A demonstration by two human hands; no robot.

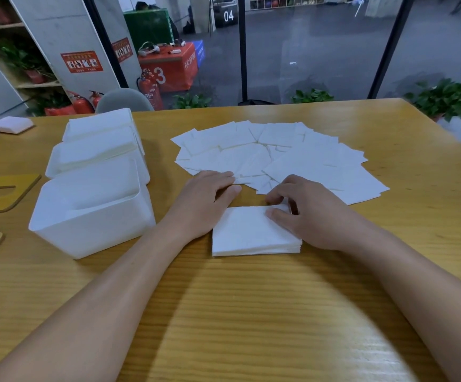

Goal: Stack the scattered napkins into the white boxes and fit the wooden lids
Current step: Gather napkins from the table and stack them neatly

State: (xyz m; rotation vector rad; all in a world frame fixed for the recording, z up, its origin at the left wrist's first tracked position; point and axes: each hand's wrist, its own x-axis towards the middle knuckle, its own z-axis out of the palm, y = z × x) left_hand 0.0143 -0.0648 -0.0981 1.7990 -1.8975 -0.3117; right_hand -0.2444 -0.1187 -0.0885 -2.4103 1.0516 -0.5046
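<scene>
At frame centre, right hand (303, 213) pinches the top sheet of the napkin stack (251, 232); left hand (207, 199) lies relaxed, flat on the scattered napkins (279, 155). White boxes (91, 208) sit left. Risk: one-sided pinch skews the stack, sheets slide off.

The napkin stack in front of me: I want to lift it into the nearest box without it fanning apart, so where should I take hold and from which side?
Probably grip the napkin stack by its left and right edges, one hand per side, thumbs on top and fingers beneath. It lies flat and loose-layered, so squeezing top to bottom keeps it together. The right hand is already at its right corner; the left hand rests beside its left edge. The nearest white box stands open just left.
</scene>
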